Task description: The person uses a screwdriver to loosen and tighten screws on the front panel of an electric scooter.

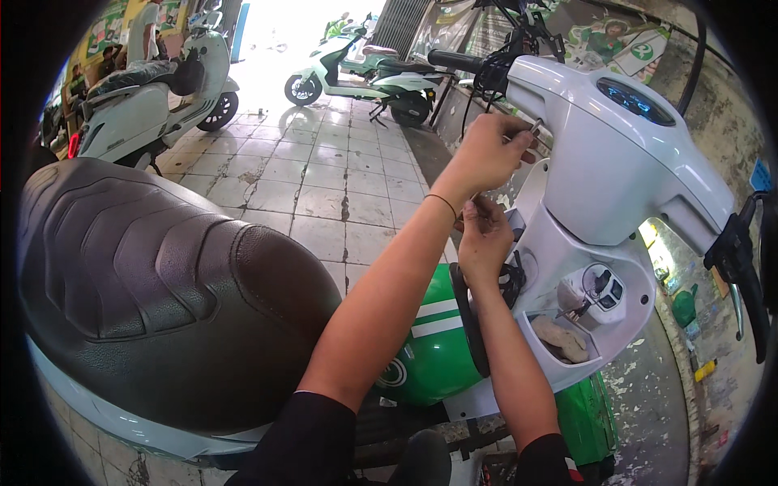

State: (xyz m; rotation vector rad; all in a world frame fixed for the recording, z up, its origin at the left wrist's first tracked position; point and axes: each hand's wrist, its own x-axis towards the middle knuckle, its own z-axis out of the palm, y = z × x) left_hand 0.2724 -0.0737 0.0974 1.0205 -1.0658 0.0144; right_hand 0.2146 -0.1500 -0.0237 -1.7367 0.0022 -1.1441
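Note:
My left hand (493, 152) is raised to the left edge of the white handlebar cover (600, 162) of a scooter. Its fingers are closed on a slim metal piece (536, 126), whose tip meets the cover's edge; its exact kind is unclear. Just below the left wrist, my right hand (485, 243) has thumb and fingers pinched together. Whatever they hold is too small to make out. A green helmet (438, 348) with white stripes sits below, partly behind my right forearm. The lit display (635, 101) tops the cover.
The dark scooter seat (162, 275) fills the left. Keys (577, 311) hang at the ignition, above a pocket holding a beige cloth-like item (559, 338). The black left grip (455, 61) and brake lever (736, 312) stick out. Other scooters (356, 77) stand on the tiled floor.

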